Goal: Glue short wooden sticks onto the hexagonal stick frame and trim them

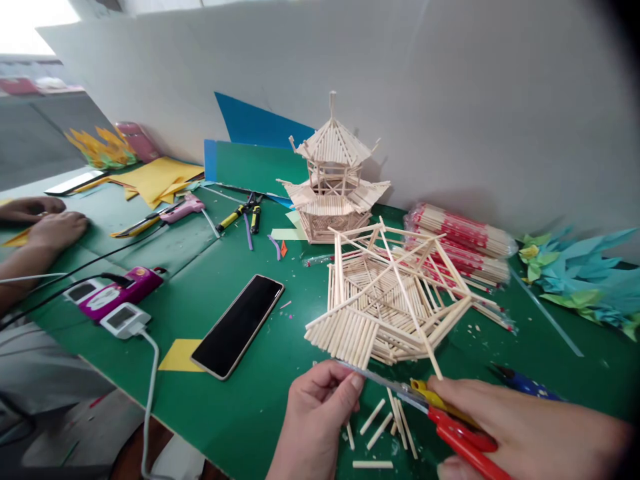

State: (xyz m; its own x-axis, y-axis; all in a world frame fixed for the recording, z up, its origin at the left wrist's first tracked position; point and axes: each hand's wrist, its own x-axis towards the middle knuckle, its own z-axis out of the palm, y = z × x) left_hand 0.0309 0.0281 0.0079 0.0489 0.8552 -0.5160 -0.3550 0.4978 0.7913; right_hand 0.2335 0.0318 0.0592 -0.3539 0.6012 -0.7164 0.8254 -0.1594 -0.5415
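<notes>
My right hand (490,413) grips a pair of scissors (465,437) with red and yellow handles, their thin metal blades reaching left. My left hand (325,407) has thumb and forefinger pressed together at the blade tips; what they pinch is hidden. Just beyond both hands stands an openwork frame of pale wooden sticks (390,287), with one roof panel of sticks side by side at its near left. Short cut sticks (393,417) lie below the blades. Behind the frame rises a tiered stick pagoda (333,180).
Bundled sticks in plastic (460,233) lie right of the pagoda, near blue paper leaves (595,273). A phone (240,327), a purple power strip (120,293), pliers (240,215) and a pink glue gun (183,208) are leftward. Another person's hands (55,230) rest far left.
</notes>
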